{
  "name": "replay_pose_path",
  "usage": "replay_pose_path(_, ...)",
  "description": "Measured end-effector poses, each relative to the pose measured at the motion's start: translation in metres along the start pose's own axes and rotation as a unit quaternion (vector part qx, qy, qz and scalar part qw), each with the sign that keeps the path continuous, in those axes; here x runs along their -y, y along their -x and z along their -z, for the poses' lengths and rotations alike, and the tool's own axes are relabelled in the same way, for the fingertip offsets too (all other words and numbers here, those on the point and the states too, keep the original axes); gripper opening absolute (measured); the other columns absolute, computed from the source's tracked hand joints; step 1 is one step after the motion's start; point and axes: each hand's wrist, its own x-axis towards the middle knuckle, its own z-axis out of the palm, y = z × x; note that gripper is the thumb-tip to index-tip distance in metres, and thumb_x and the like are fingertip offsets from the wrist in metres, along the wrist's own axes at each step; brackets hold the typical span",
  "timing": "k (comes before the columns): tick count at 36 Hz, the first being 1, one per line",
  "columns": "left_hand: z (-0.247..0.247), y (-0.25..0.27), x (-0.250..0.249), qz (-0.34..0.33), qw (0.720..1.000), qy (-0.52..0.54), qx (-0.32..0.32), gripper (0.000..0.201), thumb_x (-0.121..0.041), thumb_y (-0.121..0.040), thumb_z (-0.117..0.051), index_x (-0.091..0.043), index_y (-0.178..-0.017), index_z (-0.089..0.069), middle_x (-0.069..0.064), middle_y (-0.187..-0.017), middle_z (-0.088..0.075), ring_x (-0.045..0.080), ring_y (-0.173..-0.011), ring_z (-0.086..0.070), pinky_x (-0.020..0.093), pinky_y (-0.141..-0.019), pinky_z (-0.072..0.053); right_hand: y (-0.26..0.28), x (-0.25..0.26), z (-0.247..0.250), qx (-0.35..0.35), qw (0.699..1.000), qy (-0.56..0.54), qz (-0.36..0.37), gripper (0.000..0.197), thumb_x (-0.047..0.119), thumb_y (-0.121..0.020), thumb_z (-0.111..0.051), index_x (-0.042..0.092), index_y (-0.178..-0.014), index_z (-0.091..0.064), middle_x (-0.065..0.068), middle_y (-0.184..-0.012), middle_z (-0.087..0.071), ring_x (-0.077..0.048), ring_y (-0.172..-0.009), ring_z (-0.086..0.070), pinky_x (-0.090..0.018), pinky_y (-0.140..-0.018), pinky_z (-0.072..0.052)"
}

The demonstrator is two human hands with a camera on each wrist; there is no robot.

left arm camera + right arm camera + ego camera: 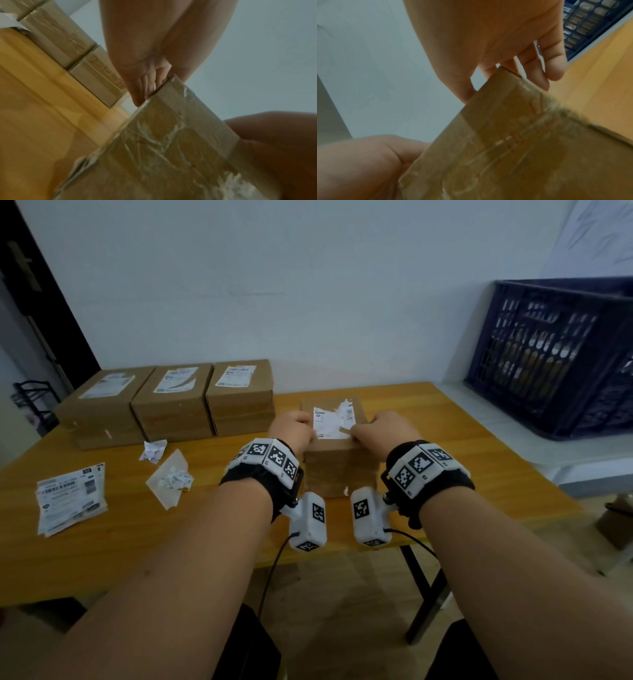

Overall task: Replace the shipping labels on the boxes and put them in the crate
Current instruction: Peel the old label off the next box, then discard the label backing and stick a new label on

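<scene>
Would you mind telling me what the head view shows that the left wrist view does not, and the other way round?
Only the head view shows the torn label on top of the near box, the dark blue crate at the right, the loose labels and crumpled scraps on the table.

Only the left wrist view shows the glossy tape on the box's front face and handwriting on a rear box.

Both show the left hand and right hand at the box's top edge, and the row of boxes behind.

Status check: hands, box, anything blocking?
Left hand and right hand both on the box top, at its torn label. Box upright on table. Nothing blocking; crate off right.
</scene>
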Motion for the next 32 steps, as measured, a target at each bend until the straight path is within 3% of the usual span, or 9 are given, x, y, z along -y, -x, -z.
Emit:
replay_pose_path(1, 0.001, -0.001, 0.0, 0.0, 1.0, -0.002, 0.007, 0.032, -0.006, -0.092, -0.059, -0.015, -0.123, -0.062, 0.006, -0.137, -0.054, 0.019, -0.114, -0.056, 0.025, -0.091, -0.045, 0.0, 0.0, 0.0, 0.005, 1.0, -0.009, 0.0, 0.029, 0.041, -0.087, -0.057, 0.013, -0.091, -0.058, -0.004, -0.084, -0.061, -0.018, -0.07, -0.059, -0.026, -0.056, -0.045)
replay_pose_path(3, 0.005, -0.003, 0.001, -0.006, 1.0, -0.013, 0.01, 0.043, -0.008, -0.092, -0.06, -0.015, -0.134, -0.055, 0.005, -0.139, -0.053, 0.02, -0.121, -0.053, 0.027, -0.096, -0.043, 0.0, 0.001, -0.001, 0.009, 1.0, -0.026, 0.002, 0.028, 0.042, -0.086, -0.059, 0.015, -0.083, -0.055, -0.004, -0.082, -0.062, -0.02, -0.07, -0.061, -0.026, -0.058, -0.047)
replay_pose_path(6, 0.007, -0.004, 0.003, -0.025, 0.999, -0.025, 0.002, 0.041, -0.009, -0.092, -0.059, -0.015, -0.133, -0.056, 0.005, -0.138, -0.053, 0.02, -0.124, -0.051, 0.027, -0.098, -0.04, -0.002, 0.002, -0.005, -0.001, 0.999, -0.039, 0.004, 0.028, 0.04, -0.088, -0.061, 0.014, -0.079, -0.053, -0.001, -0.076, -0.055, -0.015, -0.064, -0.052, -0.024, -0.053, -0.04)
replay_pose_path(10, 0.004, -0.001, 0.007, -0.044, 0.998, -0.031, -0.016, 0.036, -0.011, -0.095, -0.056, -0.015, -0.13, -0.058, 0.003, -0.136, -0.055, 0.017, -0.12, -0.052, 0.02, -0.087, -0.037, -0.004, 0.004, -0.01, -0.033, 0.998, -0.047, 0.014, 0.026, 0.037, -0.09, -0.062, 0.012, -0.092, -0.054, 0.0, -0.078, -0.054, -0.012, -0.063, -0.048, -0.024, -0.049, -0.035)
replay_pose_path(14, 0.005, 0.0, 0.008, -0.046, 0.998, -0.029, -0.018, 0.033, -0.017, -0.095, -0.055, -0.016, -0.128, -0.059, 0.001, -0.131, -0.057, 0.012, -0.109, -0.054, 0.019, -0.08, -0.039, -0.006, 0.007, -0.011, -0.04, 0.999, -0.025, 0.017, 0.02, 0.029, -0.094, -0.057, 0.01, -0.089, -0.057, -0.002, -0.077, -0.055, -0.012, -0.059, -0.047, -0.023, -0.047, -0.034)
replay_pose_path(16, 0.008, 0.002, 0.01, -0.035, 0.999, -0.015, -0.018, 0.035, -0.018, -0.095, -0.056, -0.015, -0.129, -0.057, 0.001, -0.129, -0.058, 0.016, -0.11, -0.057, 0.023, -0.088, -0.044, -0.005, 0.011, -0.01, -0.042, 0.999, -0.013, 0.018, 0.02, 0.027, -0.095, -0.055, 0.008, -0.099, -0.06, -0.007, -0.089, -0.06, -0.016, -0.068, -0.055, -0.025, -0.056, -0.044)
replay_pose_path(18, 0.015, 0.004, 0.013, -0.02, 0.999, -0.003, -0.028, 0.037, -0.018, -0.095, -0.056, -0.014, -0.132, -0.055, 0.003, -0.129, -0.059, 0.022, -0.11, -0.06, 0.035, -0.097, -0.049, -0.005, 0.016, -0.011, -0.062, 0.998, -0.017, 0.027, 0.034, 0.025, -0.095, -0.055, 0.007, -0.123, -0.056, -0.012, -0.115, -0.06, -0.023, -0.095, -0.06, -0.031, -0.077, -0.052)
replay_pose_path(22, 0.043, 0.007, 0.023, -0.001, 0.998, -0.008, -0.056, 0.034, -0.018, -0.095, -0.055, -0.014, -0.129, -0.057, 0.006, -0.125, -0.062, 0.025, -0.11, -0.06, 0.042, -0.098, -0.049, 0.002, 0.038, -0.015, -0.12, 0.989, -0.036, 0.083, 0.038, 0.021, -0.095, -0.052, 0.013, -0.131, -0.05, -0.012, -0.131, -0.047, -0.028, -0.117, -0.049, -0.035, -0.098, -0.044)
replay_pose_path(32, 0.144, 0.019, 0.094, 0.095, 0.981, -0.022, -0.167, 0.029, -0.004, -0.092, -0.047, -0.01, -0.107, -0.071, 0.009, -0.112, -0.067, 0.03, -0.103, -0.063, 0.042, -0.091, -0.053, 0.035, 0.132, -0.072, -0.057, 0.972, -0.089, 0.209, 0.03, 0.019, -0.095, -0.052, 0.019, -0.124, -0.059, -0.006, -0.127, -0.052, -0.024, -0.11, -0.056, -0.031, -0.092, -0.048)
